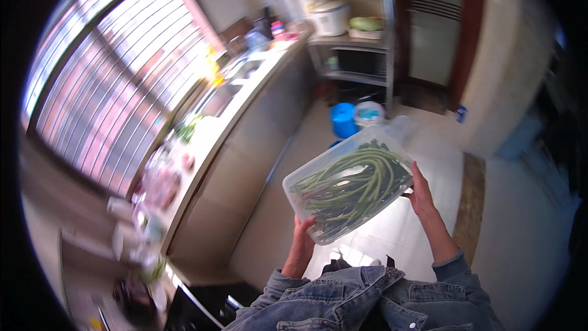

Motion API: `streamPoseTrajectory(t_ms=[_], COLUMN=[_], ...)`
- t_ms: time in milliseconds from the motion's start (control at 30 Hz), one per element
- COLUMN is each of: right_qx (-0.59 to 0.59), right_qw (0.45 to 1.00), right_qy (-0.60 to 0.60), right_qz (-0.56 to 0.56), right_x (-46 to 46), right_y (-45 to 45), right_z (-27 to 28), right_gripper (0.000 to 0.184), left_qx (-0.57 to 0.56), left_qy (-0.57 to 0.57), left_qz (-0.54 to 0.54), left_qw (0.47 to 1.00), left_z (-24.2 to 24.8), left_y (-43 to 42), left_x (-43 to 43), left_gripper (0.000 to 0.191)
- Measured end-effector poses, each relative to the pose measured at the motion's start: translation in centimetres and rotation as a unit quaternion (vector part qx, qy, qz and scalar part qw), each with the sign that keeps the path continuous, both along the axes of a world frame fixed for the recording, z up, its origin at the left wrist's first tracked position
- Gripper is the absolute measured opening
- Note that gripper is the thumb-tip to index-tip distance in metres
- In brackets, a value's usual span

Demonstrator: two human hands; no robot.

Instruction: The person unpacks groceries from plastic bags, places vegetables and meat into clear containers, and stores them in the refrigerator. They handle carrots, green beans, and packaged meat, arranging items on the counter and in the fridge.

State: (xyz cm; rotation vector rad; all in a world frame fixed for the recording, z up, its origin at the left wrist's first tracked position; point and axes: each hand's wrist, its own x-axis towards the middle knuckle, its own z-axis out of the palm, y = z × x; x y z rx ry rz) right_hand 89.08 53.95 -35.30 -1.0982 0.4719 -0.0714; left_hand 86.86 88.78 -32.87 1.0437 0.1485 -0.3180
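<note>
A translucent plastic container (317, 237) is held up in front of my body, over the tiled floor. Long green beans (363, 170), curled round, show inside it, with some darker leafy greens at its far end. My left hand (303, 239) grips the container's near left corner, thumb on the rim. At the right end, my right hand (420, 191) holds the edge, its fingers partly hidden beneath. Whether a lid covers the container is hard to tell.
A counter (216, 147) on the left bears a sink (223, 99), leafy greens (187, 131) and plastic bags (158, 181). At the back stands a metal shelf rack (389, 50) with a rice cooker (330, 17). A blue bucket (343, 119) and a white bucket (369, 112) sit on the floor.
</note>
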Motion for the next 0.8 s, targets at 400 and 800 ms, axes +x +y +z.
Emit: streamPoseTrajectory(t_ms=[400, 800], right_qx=[0.156, 0.252], right_qw=[0.966, 0.964], right_qy=[-0.118, -0.015], right_qz=[-0.167, 0.090], right_x=[-7.3, -3.0], right_y=[-22.7, -6.8], right_z=[-2.5, -6.5], right_gripper=[0.058, 0.057], left_qx=[0.123, 0.073], left_qy=[0.001, 0.047], left_qz=[-0.131, 0.136], left_qw=[0.984, 0.987], left_z=[-1.7, -4.8], left_y=[-25.4, -13.0], left_x=[4.3, -9.5], left_gripper=[0.088, 0.118])
